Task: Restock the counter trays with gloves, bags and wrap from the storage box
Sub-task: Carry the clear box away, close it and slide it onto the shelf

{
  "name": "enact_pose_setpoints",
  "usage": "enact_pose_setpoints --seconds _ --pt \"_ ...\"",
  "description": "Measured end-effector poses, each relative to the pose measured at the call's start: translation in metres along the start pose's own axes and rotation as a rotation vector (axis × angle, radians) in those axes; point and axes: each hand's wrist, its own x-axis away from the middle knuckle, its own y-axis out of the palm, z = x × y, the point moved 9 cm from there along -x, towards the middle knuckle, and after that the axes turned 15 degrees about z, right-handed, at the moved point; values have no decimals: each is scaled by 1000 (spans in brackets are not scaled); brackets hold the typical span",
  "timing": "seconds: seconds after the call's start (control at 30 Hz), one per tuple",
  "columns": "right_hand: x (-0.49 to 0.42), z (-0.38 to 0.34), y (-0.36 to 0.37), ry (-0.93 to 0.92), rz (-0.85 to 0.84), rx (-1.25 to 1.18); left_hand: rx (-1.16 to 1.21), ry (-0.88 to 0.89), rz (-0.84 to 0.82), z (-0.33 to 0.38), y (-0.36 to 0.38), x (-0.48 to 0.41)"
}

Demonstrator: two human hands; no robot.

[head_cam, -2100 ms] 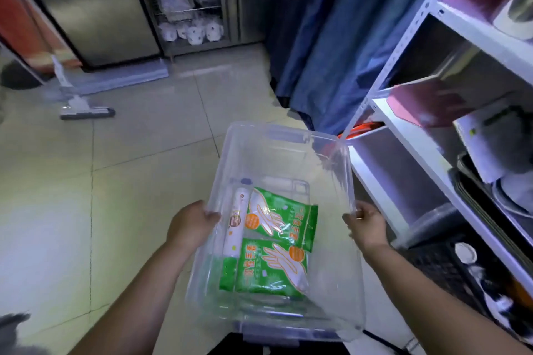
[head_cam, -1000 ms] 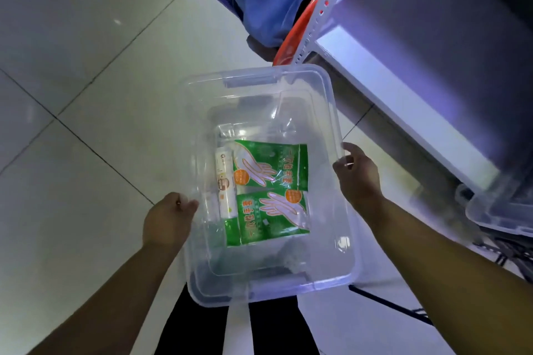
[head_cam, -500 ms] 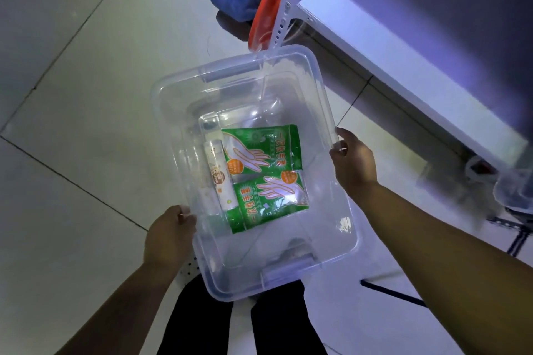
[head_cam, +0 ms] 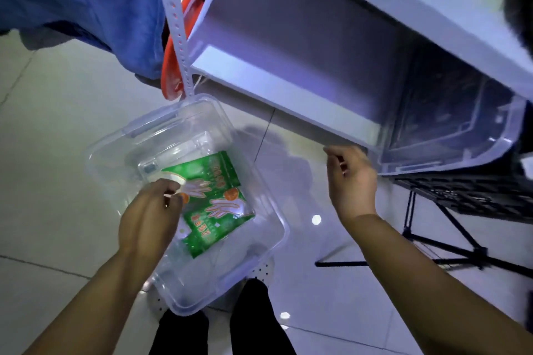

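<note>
A clear plastic storage box [head_cam: 150,127] sits on the tiled floor in front of my legs. Inside it lie two green glove packs, one farther [head_cam: 215,171] and one nearer [head_cam: 219,228], beside a white roll [head_cam: 173,177]. My left hand [head_cam: 147,219] reaches into the box and covers most of that roll, its fingers closed around the roll's far end. Off the box to the right, my right hand [head_cam: 352,179] hovers with loosely curled fingers and holds nothing.
A white metal shelf rack [head_cam: 288,89] with a perforated post [head_cam: 176,23] stands just behind the box. A second clear bin [head_cam: 461,138] sits under the shelf at right, above a black wire stand [head_cam: 461,199]. Blue cloth [head_cam: 86,3] and an orange item [head_cam: 171,66] hang at left.
Both hands let go of the box rim and the box now rests on the floor. My left hand moved inside onto the white roll; my right hand lifted away to the right.
</note>
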Motion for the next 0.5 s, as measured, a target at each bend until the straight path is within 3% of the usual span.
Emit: enact_pose_setpoints --seconds 0.17,0.3,0.4,0.5 --pt "-38 8 -129 63 461 46 28 211 -25 91 -18 -2" --pt "-60 34 -194 283 771 66 55 273 -73 120 -27 2" --pt "-85 56 -187 438 650 166 52 274 -111 123 -28 11" --pt "-96 65 -163 533 475 -33 31 281 -136 123 -27 23"
